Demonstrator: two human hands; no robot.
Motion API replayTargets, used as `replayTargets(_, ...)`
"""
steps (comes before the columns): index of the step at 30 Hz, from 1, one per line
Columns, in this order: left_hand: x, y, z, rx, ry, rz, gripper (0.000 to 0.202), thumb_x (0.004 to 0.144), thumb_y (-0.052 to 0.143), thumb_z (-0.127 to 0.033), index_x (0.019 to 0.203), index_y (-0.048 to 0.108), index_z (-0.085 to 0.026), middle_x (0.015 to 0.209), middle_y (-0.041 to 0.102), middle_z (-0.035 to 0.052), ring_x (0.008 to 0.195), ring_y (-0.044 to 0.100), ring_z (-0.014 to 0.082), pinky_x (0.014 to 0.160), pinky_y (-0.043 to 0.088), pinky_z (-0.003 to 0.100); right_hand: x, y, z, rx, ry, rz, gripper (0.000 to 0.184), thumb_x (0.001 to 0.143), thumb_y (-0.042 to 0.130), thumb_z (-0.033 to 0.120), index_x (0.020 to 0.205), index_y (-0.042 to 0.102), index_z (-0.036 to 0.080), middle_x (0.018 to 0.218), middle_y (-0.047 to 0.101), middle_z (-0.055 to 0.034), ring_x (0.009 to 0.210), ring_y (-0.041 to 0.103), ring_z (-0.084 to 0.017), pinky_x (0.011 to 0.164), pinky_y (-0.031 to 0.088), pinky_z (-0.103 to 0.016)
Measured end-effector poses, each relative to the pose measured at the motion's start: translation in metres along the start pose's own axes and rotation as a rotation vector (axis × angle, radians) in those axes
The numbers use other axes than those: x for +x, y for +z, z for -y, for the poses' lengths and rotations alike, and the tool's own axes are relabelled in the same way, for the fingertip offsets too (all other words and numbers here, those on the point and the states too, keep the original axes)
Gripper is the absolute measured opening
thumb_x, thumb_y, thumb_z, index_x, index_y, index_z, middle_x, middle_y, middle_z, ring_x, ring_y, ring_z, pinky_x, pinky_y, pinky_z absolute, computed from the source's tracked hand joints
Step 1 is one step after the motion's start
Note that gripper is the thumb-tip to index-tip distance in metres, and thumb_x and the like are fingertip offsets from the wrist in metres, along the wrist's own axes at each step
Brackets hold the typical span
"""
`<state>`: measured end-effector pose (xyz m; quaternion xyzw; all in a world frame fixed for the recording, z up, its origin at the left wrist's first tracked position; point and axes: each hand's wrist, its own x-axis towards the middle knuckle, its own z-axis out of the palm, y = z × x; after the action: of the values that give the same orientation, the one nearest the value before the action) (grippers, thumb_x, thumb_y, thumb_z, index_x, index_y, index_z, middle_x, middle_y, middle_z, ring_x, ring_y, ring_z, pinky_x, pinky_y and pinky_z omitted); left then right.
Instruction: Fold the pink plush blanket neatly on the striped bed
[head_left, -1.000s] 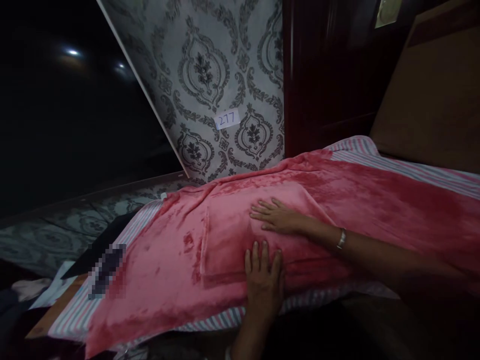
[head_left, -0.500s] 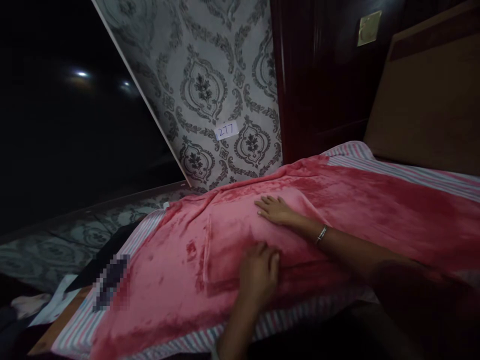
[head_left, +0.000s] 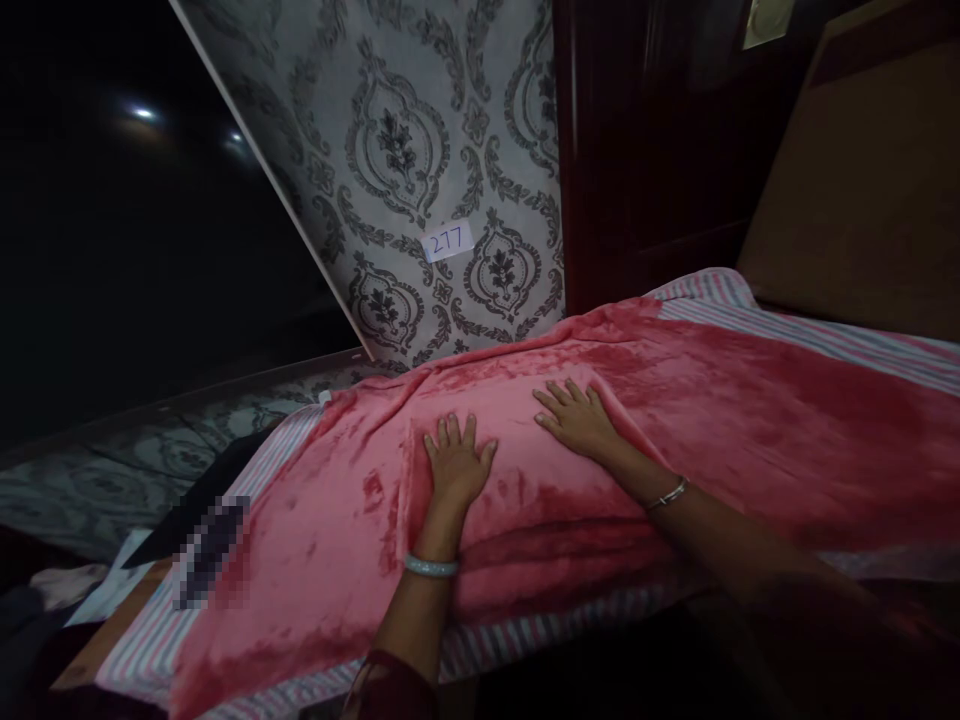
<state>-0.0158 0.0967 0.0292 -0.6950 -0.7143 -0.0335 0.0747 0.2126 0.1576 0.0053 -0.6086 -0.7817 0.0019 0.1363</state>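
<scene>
A plush pink-red blanket (head_left: 322, 580) lies spread over a striped sheet (head_left: 487, 648). In its middle, a folded rectangle of the same plush cloth (head_left: 517, 480) lies flat, with wrinkles along its near edge. My left hand (head_left: 459, 468) rests palm down near the left side of this piece, fingers spread. My right hand (head_left: 579, 418) presses flat on its far right part, fingers also apart. Neither hand grips anything. A pale bangle (head_left: 430, 567) circles my left wrist, and a silver bracelet (head_left: 667, 493) is on my right.
Patterned wallpaper (head_left: 405, 150) with a paper label reading 277 (head_left: 448, 241) rises behind the bed. A large dark glossy panel (head_left: 135, 250) leans at left, a brown board (head_left: 862, 190) stands at right. A blurred dark item (head_left: 214, 550) lies on the left edge.
My left hand has moved forward and left, and its curled fingers are now spread flat on the cloth. My right hand has shifted slightly right, its fingers wider apart.
</scene>
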Motion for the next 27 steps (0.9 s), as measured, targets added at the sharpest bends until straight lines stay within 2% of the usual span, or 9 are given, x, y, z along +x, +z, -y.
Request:
replayTargets(6, 0.000, -0.010, 0.016, 0.053, -0.129, 0.027, 0.076, 0.098, 0.027, -0.062, 0.158, 0.033, -0.016, 0.165, 0.025, 0.0221, 0.154, 0.019, 0.0370, 0.121, 0.015, 0.066, 0.002, -0.003, 0.002, 0.025, 0.004, 0.014, 0.061, 0.103, 0.027, 0.056, 0.158, 0.036, 0.032, 0.166, 0.026, -0.0045, 0.153, 0.019, -0.036, 0.121, 0.013, -0.063)
replayTargets(11, -0.011, -0.014, 0.043, 0.036, -0.208, 0.138, 0.074, 0.099, 0.023, -0.057, 0.161, 0.025, -0.016, 0.169, 0.013, 0.0164, 0.156, 0.012, 0.0361, 0.118, 0.026, 0.065, 0.000, -0.007, 0.004, 0.047, 0.035, 0.018, 0.062, 0.103, 0.029, 0.054, 0.158, 0.037, 0.027, 0.166, 0.026, -0.0078, 0.153, 0.020, -0.033, 0.122, 0.012, -0.059)
replayTargets(14, -0.012, -0.023, 0.056, 0.037, -0.203, 0.185, 0.074, 0.098, 0.025, -0.056, 0.159, 0.028, -0.013, 0.169, 0.016, 0.0158, 0.154, 0.018, 0.0361, 0.119, 0.026, 0.063, 0.003, -0.015, 0.000, 0.052, 0.066, 0.060, 0.062, 0.103, 0.031, 0.051, 0.156, 0.040, 0.022, 0.165, 0.028, -0.0114, 0.152, 0.023, -0.031, 0.122, 0.017, -0.055)
replayTargets(17, 0.006, -0.041, 0.061, 0.045, -0.188, 0.154, 0.071, 0.098, 0.029, -0.052, 0.153, 0.038, -0.009, 0.164, 0.030, 0.0206, 0.152, 0.027, 0.0348, 0.119, 0.026, 0.061, 0.014, -0.030, -0.007, 0.049, 0.104, 0.088, 0.060, 0.102, 0.032, 0.049, 0.153, 0.045, 0.020, 0.162, 0.035, -0.0135, 0.151, 0.026, -0.032, 0.121, 0.022, -0.055)
replayTargets(20, 0.036, -0.055, 0.055, 0.015, -0.128, 0.093, 0.067, 0.099, 0.028, -0.049, 0.153, 0.037, -0.011, 0.164, 0.031, 0.0193, 0.153, 0.026, 0.0300, 0.122, 0.023, 0.057, 0.034, -0.044, -0.013, 0.066, 0.197, 0.040, 0.058, 0.102, 0.030, 0.045, 0.154, 0.042, 0.023, 0.162, 0.034, -0.0121, 0.152, 0.022, -0.032, 0.119, 0.022, -0.059)
replayTargets(22, 0.056, -0.053, 0.048, -0.009, -0.043, 0.077, 0.063, 0.100, 0.028, -0.048, 0.155, 0.036, -0.017, 0.166, 0.028, 0.0149, 0.155, 0.022, 0.0275, 0.124, 0.017, 0.056, 0.045, -0.045, -0.016, 0.079, 0.245, 0.009, 0.058, 0.103, 0.029, 0.043, 0.157, 0.038, 0.025, 0.164, 0.030, -0.0098, 0.153, 0.018, -0.032, 0.119, 0.020, -0.062)
replayTargets(24, 0.069, -0.040, 0.043, -0.020, 0.001, 0.066, 0.061, 0.101, 0.027, -0.047, 0.155, 0.038, -0.021, 0.165, 0.031, 0.0121, 0.155, 0.022, 0.0281, 0.123, 0.016, 0.059, 0.051, -0.038, -0.019, 0.090, 0.237, 0.004, 0.057, 0.103, 0.028, 0.043, 0.155, 0.041, 0.026, 0.164, 0.031, -0.0082, 0.153, 0.020, -0.033, 0.119, 0.019, -0.063)
replayTargets(27, 0.076, -0.013, 0.042, -0.035, -0.047, 0.055, 0.062, 0.101, 0.022, -0.047, 0.154, 0.039, -0.022, 0.163, 0.035, 0.0112, 0.153, 0.027, 0.0297, 0.122, 0.021, 0.061, 0.049, -0.017, -0.027, 0.114, 0.192, 0.030, 0.056, 0.103, 0.025, 0.046, 0.149, 0.050, 0.026, 0.159, 0.041, -0.0071, 0.147, 0.031, -0.033, 0.116, 0.028, -0.061)
